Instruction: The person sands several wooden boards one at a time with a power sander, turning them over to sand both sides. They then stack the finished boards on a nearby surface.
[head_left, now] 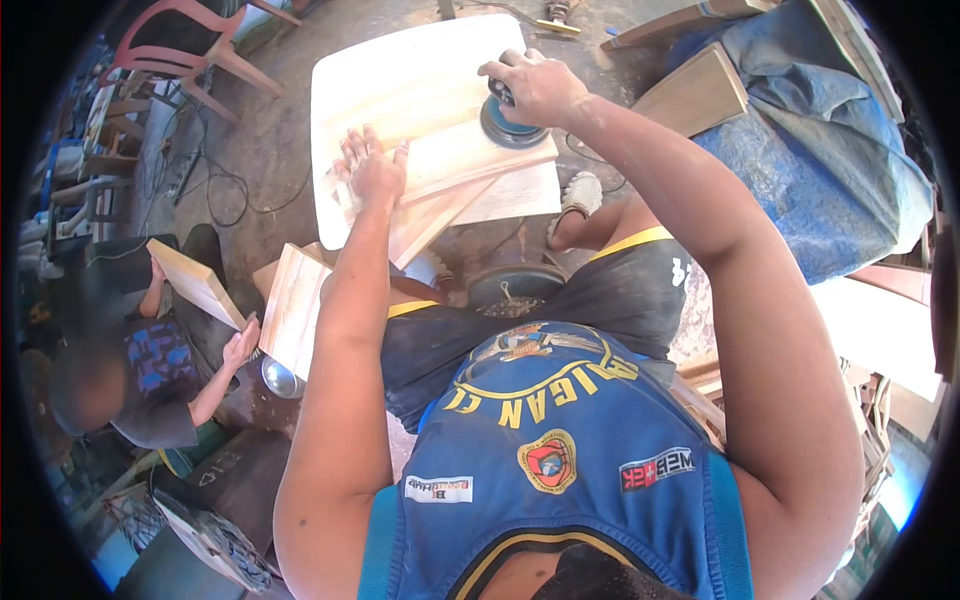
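My right hand (541,92) is wrapped around the top of a teal and black power sander (513,128). Its round pad rests on the right end of a pale wooden board (455,155). Toward the board's left end, my left hand (372,172) lies flat on the wood with its fingers spread. Beneath that board, another wooden piece (425,225) sticks out at an angle toward me. Both rest on a white work surface (400,60), which looks overexposed.
At left, another person (165,370) holds a wooden board (200,283). More boards (296,305) sit by my left arm. A pink plastic chair (175,55) stands far left, near cables (228,195) on the floor. A blue tarp (825,150) and a wooden panel (695,92) are at right.
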